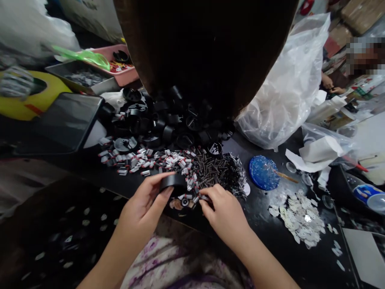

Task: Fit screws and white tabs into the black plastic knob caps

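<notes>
My left hand (143,206) is closed around a round black plastic cap (173,183), held just above the front edge of the dark table (270,237). My right hand (221,209) is beside it, fingers pinched at the edge of a row of small white-and-red parts (150,160); what it pinches is too small to name. Behind my right hand lies a heap of small dark screws (215,170). Farther back sits a pile of black plastic caps (162,120), partly hidden by hanging dark hair (204,48).
A blue round lid (264,172) and scattered silvery foil discs (300,218) lie to the right. A clear plastic bag (288,84) stands behind them. At left are a dark tray (66,120), a pink tray (120,66) and a grey tray (87,78). Another person's hand (329,85) shows far right.
</notes>
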Demonstrator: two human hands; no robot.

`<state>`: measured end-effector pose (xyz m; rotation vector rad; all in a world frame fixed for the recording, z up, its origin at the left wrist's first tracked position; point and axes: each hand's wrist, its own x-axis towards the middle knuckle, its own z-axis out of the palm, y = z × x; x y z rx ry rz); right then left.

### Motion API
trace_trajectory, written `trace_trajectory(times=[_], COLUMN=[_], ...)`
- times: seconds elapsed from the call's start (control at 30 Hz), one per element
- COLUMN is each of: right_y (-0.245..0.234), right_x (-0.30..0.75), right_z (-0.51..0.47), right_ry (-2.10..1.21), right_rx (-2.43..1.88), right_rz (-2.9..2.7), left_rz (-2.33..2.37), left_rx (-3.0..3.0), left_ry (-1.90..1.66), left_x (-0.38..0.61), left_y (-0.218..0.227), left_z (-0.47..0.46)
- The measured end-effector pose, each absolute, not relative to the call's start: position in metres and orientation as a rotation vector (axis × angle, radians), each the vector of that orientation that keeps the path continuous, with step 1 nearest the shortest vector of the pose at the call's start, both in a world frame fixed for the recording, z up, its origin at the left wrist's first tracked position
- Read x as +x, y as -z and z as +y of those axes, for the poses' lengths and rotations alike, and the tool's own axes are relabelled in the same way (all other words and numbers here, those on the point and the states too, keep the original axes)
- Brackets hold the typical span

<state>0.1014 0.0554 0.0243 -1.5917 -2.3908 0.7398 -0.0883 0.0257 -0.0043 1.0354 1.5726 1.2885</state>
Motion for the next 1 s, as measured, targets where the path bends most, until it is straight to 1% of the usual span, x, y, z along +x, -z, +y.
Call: trace_trajectory(times=[0.1,0.23,0.43,0.57,0.63,0.73,0.83,0.93,1.0], right_y=[-0.019,-0.019,-0.020,-0.020,-0.019,-0.018,-0.019,-0.022,-0.026], right_x=[0.095,0.096,0.096,0.084,0.078,0.076,0.081,0.092,0.101], right_z=[0.057,0.062,0.063,0.068,0.072,0.077,0.080,0.079,0.073], right_ry=[-0.510,-0.488,-0.508,-0.377,-0.291,-0.187,-0.194,-0.400,-0.599], right_rx=[-1.652,-1.661,-1.616,-1.603,-1.597,-1.588,-1.560,-1.538,-1.565], right_rz=[-2.531,-2.497,-2.421,-2.496,-2.556,-2.597,-2.597,-2.444,-2.238], left_rz=[1.290,1.078,1.087,1.154,1.165,1.211,1.423,1.630,1.661], left_rx=[0.645,0.321,0.266,0.292,0.324,0.476,0.863,1.434,1.778], left_ry=[-1.214,-1.256,-1.329,-1.423,-1.412,-1.368,-1.349,-1.167,-1.033], left_x=[-0.074,-0.059,-0.063,-0.068,-0.069,-0.072,-0.077,-0.077,-0.073], left_y=[0.009,0.011,0.014,0.020,0.021,0.017,0.009,-0.003,-0.008], left_z=[0.013,0.013,0.011,0.007,0.009,0.017,0.030,0.052,0.070])
